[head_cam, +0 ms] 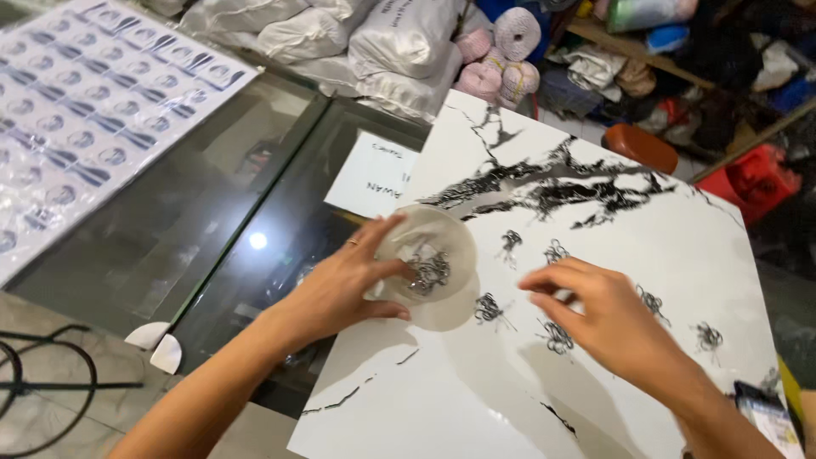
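The left hand (344,285) gripped the clear cup (427,265); the right hand (595,319), fingers pinched, hovered at its three o'clock, near wire clusters (557,336).

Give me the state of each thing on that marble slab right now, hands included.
Clear plastic cup: tilted, small metal hooks inside.
Left hand: gripping the cup.
Right hand: fingers pinched above the slab, contents unclear.
Hook piles: separate little clusters on the slab.
Marble slab: lying flat.
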